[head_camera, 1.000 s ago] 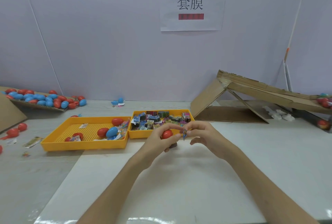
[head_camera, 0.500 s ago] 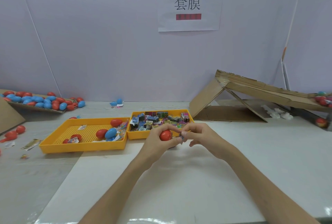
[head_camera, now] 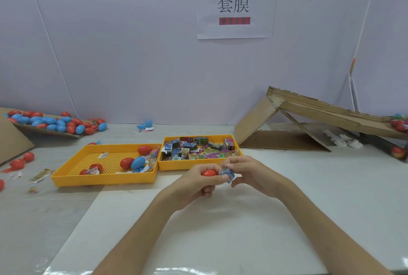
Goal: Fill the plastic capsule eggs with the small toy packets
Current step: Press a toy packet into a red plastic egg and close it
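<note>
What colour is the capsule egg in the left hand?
Red. The capsule egg in the left hand shows best in the head view, beside the toy packet.

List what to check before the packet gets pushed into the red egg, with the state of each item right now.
1. Left hand grips the red egg: ok.
2. Right hand pinches the blue-and-white packet: ok.
3. Packet brought up against the egg: ok, the two touch between the hands.
4. Egg's opening faces the packet: cannot tell, the fingers hide the rim.
5. Packet fully inside the egg: not ok, most of it shows outside.
6. More packets ready in the right yellow tray: ok, it holds a pile.
</note>
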### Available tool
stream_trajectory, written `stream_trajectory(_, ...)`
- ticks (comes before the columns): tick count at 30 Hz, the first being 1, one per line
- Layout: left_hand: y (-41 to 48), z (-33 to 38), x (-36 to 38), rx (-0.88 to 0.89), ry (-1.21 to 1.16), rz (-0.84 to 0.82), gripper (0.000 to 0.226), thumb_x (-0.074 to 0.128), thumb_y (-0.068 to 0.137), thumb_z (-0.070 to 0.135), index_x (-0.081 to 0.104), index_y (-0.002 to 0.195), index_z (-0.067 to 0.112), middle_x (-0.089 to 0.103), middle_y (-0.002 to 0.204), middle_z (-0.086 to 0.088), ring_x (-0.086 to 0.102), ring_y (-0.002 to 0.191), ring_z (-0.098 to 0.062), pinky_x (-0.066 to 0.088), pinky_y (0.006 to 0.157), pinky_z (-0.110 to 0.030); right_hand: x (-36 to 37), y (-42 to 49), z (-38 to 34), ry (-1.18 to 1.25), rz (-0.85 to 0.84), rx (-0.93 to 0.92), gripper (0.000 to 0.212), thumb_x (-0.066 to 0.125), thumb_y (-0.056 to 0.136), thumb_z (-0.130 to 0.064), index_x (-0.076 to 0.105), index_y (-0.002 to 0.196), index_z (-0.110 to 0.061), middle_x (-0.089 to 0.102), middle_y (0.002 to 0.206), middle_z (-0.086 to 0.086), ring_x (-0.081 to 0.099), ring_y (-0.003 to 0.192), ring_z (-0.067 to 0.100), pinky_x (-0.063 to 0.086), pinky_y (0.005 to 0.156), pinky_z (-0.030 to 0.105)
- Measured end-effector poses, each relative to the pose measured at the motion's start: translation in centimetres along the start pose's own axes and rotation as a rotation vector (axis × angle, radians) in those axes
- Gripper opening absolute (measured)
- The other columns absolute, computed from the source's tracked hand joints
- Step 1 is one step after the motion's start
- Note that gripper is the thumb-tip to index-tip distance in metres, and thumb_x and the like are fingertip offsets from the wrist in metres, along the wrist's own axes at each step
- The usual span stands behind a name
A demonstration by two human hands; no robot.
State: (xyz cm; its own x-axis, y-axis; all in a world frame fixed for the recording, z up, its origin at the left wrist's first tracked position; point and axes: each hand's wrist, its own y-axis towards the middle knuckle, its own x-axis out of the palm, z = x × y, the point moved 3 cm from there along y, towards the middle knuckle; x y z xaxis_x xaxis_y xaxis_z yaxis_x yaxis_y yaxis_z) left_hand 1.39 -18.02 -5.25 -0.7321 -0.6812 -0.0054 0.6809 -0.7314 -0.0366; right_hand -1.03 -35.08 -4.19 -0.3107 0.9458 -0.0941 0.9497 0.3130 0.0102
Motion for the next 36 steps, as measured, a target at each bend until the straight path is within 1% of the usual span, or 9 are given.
stream_trajectory(6, -0.2, 0.0, 0.4, -0.033, -0.010, -0.061, 0.033, 0.065, 0.095, 0.042, 0.059, 0.103, 0.011, 0.044, 0.072, 0.004, 0.033, 0.059, -0.011, 0.031, 0.057, -0.021, 0.3, -0.2, -0.1, 0.027, -0.067, 0.003, 0.024, 0.057, 0.091, -0.027, 0.062, 0.098, -0.005, 0.060, 0.099, 0.011, 0.057, 0.096, 0.018, 0.050, 0.075, 0.030)
stream_trajectory(9, -0.2, 0.1, 0.2, -0.029, -0.026, -0.062, 0.025, 0.067, 0.091, 0.040, 0.060, 0.085, 0.017, 0.046, 0.070, 0.004, 0.033, 0.058, -0.010, 0.030, 0.056, -0.020, 0.6, -0.2, -0.3, 0.049, -0.111, 0.002, 0.019, 0.062, 0.083, -0.028, 0.063, 0.091, -0.011, 0.063, 0.096, 0.006, 0.058, 0.094, 0.017, 0.050, 0.075, 0.030)
stream_trajectory(11, -0.1, 0.2, 0.2, -0.019, -0.048, -0.068, 0.022, 0.068, 0.090, 0.040, 0.063, 0.081, 0.021, 0.047, 0.070, 0.005, 0.032, 0.058, -0.010, 0.029, 0.056, -0.020, 0.6, -0.2, -0.4, 0.046, -0.126, -0.002, 0.025, 0.067, 0.073, -0.029, 0.062, 0.091, -0.012, 0.062, 0.095, 0.005, 0.058, 0.095, 0.019, 0.050, 0.076, 0.031)
stream_trajectory(15, -0.1, 0.2, 0.1, -0.008, -0.088, -0.065, 0.022, 0.071, 0.086, 0.046, 0.068, 0.081, 0.025, 0.048, 0.072, 0.003, 0.031, 0.060, -0.011, 0.029, 0.057, -0.021, 0.4, -0.1, -0.2, 0.037, -0.134, -0.023, 0.031, 0.067, 0.066, -0.022, 0.063, 0.097, -0.014, 0.061, 0.099, 0.006, 0.057, 0.098, 0.020, 0.052, 0.077, 0.029)
stream_trajectory(21, 0.0, 0.0, -0.2, 0.009, -0.116, -0.066, 0.023, 0.067, 0.092, 0.044, 0.068, 0.092, 0.021, 0.051, 0.076, 0.003, 0.033, 0.060, -0.011, 0.030, 0.059, -0.022, 0.3, -0.3, -0.2, -0.020, -0.098, -0.046, 0.031, 0.067, 0.074, -0.015, 0.057, 0.103, -0.011, 0.063, 0.095, 0.004, 0.056, 0.095, 0.020, 0.050, 0.080, 0.032)
stream_trajectory(26, 0.1, 0.1, -0.2, 0.040, -0.094, -0.033, 0.028, 0.067, 0.091, 0.044, 0.063, 0.094, 0.016, 0.046, 0.077, 0.001, 0.031, 0.061, -0.012, 0.029, 0.058, -0.022, 0.2, -0.3, -0.6, -0.012, 0.025, -0.078, 0.021, 0.063, 0.082, -0.013, 0.062, 0.103, -0.009, 0.064, 0.098, 0.010, 0.063, 0.089, 0.018, 0.050, 0.073, 0.029)
stream_trajectory(30, 0.1, 0.2, 0.0, 0.087, -0.036, 0.042, 0.020, 0.071, 0.088, 0.040, 0.067, 0.081, 0.021, 0.047, 0.075, 0.002, 0.033, 0.059, -0.011, 0.029, 0.056, -0.021, -0.6, -0.1, -0.7, -0.160, 0.355, -0.184, 0.012, 0.069, 0.090, -0.001, 0.061, 0.092, -0.010, 0.066, 0.098, 0.009, 0.063, 0.073, 0.014, 0.052, 0.063, 0.027)
stream_trajectory(34, 0.3, 0.0, -0.1, 0.125, 0.097, 0.212, 0.013, 0.077, 0.088, 0.035, 0.072, 0.078, 0.029, 0.057, 0.072, 0.006, 0.048, 0.058, -0.007, 0.039, 0.053, -0.019, -1.2, 0.0, -0.3, -0.202, 0.466, -0.212, 0.025, 0.068, 0.091, -0.002, 0.056, 0.072, -0.010, 0.061, 0.065, 0.006, 0.051, 0.054, 0.015, 0.045, 0.054, 0.024)
stream_trajectory(36, 0.6, 0.0, -0.2, 0.183, 0.248, 0.301, 0.017, 0.075, 0.090, 0.030, 0.073, 0.075, 0.040, 0.063, 0.074, 0.020, 0.058, 0.071, -0.004, 0.047, 0.059, -0.017, -1.1, 0.1, -0.1, -0.192, 0.456, -0.179, 0.026, 0.069, 0.091, -0.004, 0.057, 0.068, -0.010, 0.058, 0.056, 0.003, 0.047, 0.049, 0.015, 0.041, 0.050, 0.023)
